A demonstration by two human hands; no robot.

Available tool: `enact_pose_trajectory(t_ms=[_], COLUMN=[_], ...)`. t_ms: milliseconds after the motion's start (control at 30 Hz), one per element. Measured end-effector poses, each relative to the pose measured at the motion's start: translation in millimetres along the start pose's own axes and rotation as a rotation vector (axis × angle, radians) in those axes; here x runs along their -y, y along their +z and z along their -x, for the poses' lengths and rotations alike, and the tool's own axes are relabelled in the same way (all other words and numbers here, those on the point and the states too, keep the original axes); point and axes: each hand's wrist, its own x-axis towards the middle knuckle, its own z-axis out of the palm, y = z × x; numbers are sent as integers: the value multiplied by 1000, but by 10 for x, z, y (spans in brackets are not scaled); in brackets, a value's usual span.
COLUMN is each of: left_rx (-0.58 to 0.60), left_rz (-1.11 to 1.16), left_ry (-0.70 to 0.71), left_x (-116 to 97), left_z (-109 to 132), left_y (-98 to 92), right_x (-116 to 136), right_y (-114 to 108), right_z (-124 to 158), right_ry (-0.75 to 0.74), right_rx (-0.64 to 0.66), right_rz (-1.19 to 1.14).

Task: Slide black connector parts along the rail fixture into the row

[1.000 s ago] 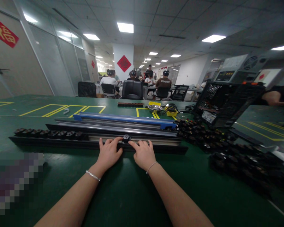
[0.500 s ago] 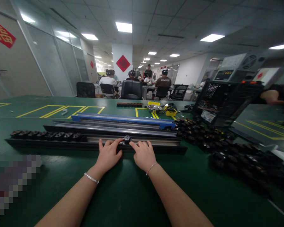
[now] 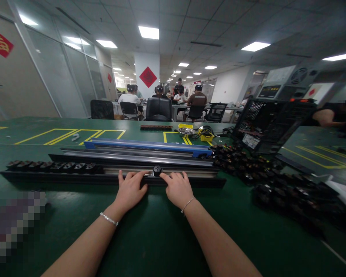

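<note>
Got a long black metal rail [image 3: 60, 178]: row of black boxy parts [image 3: 50, 166] along its left end, left hand [image 3: 132, 190] near its middle, small black blocky part [image 3: 157, 170] sitting there, right hand [image 3: 179, 189] just past it. Can't tell if either grip's holding it.

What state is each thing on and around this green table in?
Single black block: in the channel, between the index fingertips.
Black channel: lying flat, partly filled.
Row of black blocks: side by side, at the channel's left end.
Left grip: thumb and index finger parted.
Right grip: index finger extended, thumb hidden.
Computer case: open-sided, interior showing.
Large ceiling light: lit.
</note>
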Motion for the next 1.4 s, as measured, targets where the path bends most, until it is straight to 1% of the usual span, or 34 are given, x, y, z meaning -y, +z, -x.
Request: enact_pose_trajectory(t_ms=[267,533,767,1067,1400], left_rx=[4,-23,-27,-14,-17], left_rz=[24,36,42,58,55], left_ry=[2,9,13,8,7], left_x=[-14,-5,4,9,4], left_z=[0,6,6,4,8], left_y=[-13,16,7,3,0], right_x=[-89,-154,-214,-270,-330], right_y=[-23,-76,-60,-89,-153], right_z=[18,38,47,63,59], right_ry=[0,6,12,20,38], right_rx=[-2,50,15,11,88], right_rz=[10,18,-15,-21,-15])
